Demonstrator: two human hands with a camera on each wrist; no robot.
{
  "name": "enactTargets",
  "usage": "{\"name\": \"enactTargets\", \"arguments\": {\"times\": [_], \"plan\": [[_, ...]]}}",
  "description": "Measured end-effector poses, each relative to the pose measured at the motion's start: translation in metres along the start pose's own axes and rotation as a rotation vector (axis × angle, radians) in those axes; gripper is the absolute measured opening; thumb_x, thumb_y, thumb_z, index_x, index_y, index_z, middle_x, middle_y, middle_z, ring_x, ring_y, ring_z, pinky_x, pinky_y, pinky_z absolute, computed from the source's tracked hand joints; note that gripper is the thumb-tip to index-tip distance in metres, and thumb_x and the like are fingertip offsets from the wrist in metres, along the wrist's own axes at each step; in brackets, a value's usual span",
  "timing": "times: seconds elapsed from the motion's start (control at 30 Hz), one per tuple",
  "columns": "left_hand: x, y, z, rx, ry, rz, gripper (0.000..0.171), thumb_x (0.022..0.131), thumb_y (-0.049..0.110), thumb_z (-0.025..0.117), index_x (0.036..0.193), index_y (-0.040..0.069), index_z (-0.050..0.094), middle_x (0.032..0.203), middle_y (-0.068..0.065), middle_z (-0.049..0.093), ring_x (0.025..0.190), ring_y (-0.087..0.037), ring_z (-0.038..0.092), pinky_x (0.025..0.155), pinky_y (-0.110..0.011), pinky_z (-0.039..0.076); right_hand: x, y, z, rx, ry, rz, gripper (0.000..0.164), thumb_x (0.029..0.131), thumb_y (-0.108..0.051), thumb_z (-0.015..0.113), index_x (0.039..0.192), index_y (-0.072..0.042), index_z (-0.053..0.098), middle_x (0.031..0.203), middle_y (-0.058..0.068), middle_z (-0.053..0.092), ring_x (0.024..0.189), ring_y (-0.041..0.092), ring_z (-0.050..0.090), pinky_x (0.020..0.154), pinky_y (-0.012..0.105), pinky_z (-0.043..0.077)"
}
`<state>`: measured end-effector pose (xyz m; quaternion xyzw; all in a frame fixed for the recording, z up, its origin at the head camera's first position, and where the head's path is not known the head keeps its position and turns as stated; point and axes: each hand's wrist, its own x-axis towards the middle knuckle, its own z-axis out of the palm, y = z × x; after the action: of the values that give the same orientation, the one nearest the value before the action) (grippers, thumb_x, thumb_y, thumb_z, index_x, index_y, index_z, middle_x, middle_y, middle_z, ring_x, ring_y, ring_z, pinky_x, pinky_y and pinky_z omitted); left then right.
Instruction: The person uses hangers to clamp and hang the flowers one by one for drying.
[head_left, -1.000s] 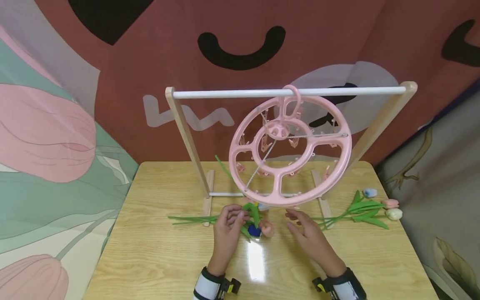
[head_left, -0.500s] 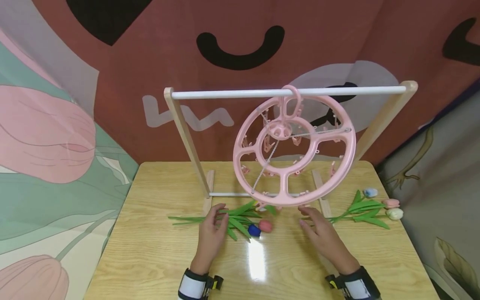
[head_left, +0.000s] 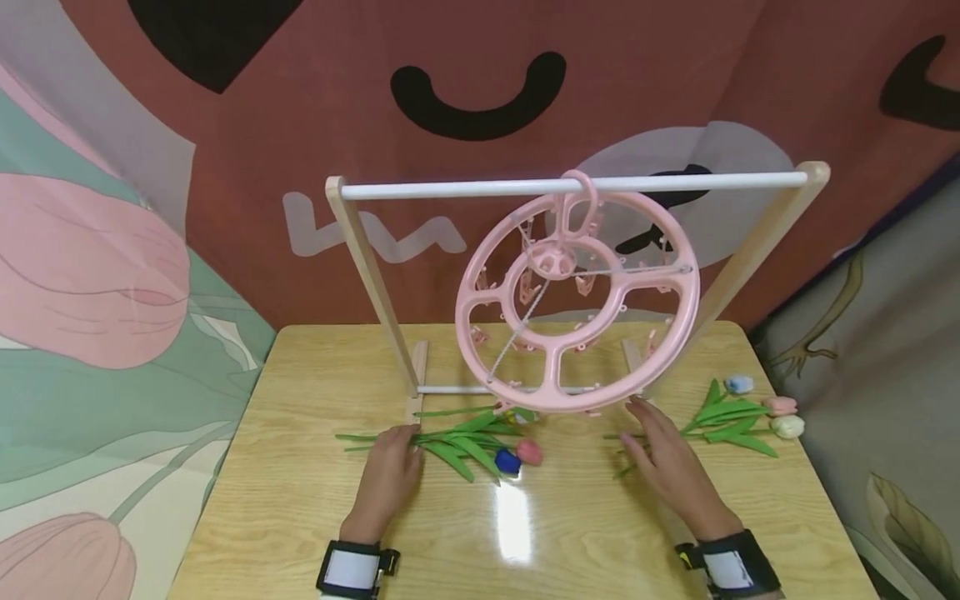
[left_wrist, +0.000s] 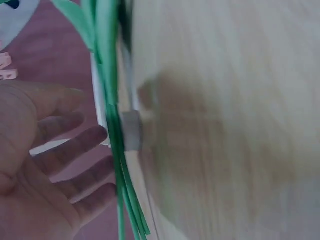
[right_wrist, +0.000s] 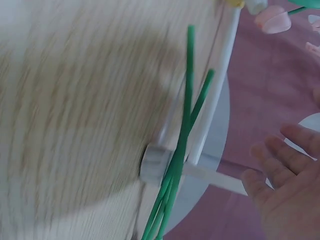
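My left hand (head_left: pixel 388 468) is over the stem end of the left bunch of artificial tulips (head_left: pixel 457 437), which has blue and pink blooms. In the left wrist view its fingers (left_wrist: pixel 75 152) are spread beside the green stems (left_wrist: pixel 114 130), not wrapped round them. On the other side, my right hand (head_left: pixel 667 460) hovers by the stems of a second tulip bunch (head_left: pixel 731 417) with light blue, pink and white blooms. Its loosely extended fingers show apart from those stems (right_wrist: pixel 180 145) in the right wrist view. Neither palm holds anything.
A pink round clip hanger (head_left: pixel 555 400) hangs by its hook from the white bar (head_left: pixel 450 189) of a wooden-legged rack. The rack's feet stand on the wooden table (head_left: pixel 300 517). Patterned cloth (head_left: pixel 337 100) covers the wall behind.
My left hand has let go of the left bunch's leaves and slid left to its stems. My right hand has moved right to the other bunch. The hanger swung right, then back.
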<state>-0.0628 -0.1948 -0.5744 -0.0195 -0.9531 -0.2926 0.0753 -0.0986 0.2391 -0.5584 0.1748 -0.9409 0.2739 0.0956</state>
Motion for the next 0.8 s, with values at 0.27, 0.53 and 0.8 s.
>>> {"name": "enactTargets", "arguments": {"times": [0.27,0.53,0.8], "plan": [[0.000,-0.015,0.010,0.201,0.135,0.210,0.022,0.081,-0.008,0.081,0.100,0.001,0.076,0.099,-0.015,0.072,0.097,-0.036,0.067,0.085,-0.050,0.059,-0.003,0.008,0.004,-0.021,-0.034,-0.012,0.049,0.103,-0.021,0.065,0.142,0.006,0.053,0.154,0.027,0.046,0.138,0.048,0.046,0.106,0.066,0.044],[0.004,-0.020,0.013,0.278,0.130,0.261,0.025,0.080,-0.015,0.078,0.098,0.002,0.075,0.093,-0.011,0.068,0.086,-0.027,0.063,0.070,-0.039,0.058,-0.006,0.003,0.008,0.005,-0.007,-0.060,0.046,0.099,-0.012,0.070,0.138,0.005,0.056,0.147,0.027,0.052,0.130,0.047,0.053,0.098,0.061,0.053],[0.004,-0.023,0.011,0.274,0.110,0.255,0.025,0.080,-0.015,0.078,0.099,0.002,0.076,0.093,-0.009,0.069,0.087,-0.025,0.063,0.074,-0.037,0.059,-0.006,0.001,0.011,0.001,-0.022,-0.062,0.046,0.099,-0.013,0.070,0.139,0.004,0.055,0.144,0.026,0.054,0.128,0.044,0.055,0.097,0.059,0.055]]}}
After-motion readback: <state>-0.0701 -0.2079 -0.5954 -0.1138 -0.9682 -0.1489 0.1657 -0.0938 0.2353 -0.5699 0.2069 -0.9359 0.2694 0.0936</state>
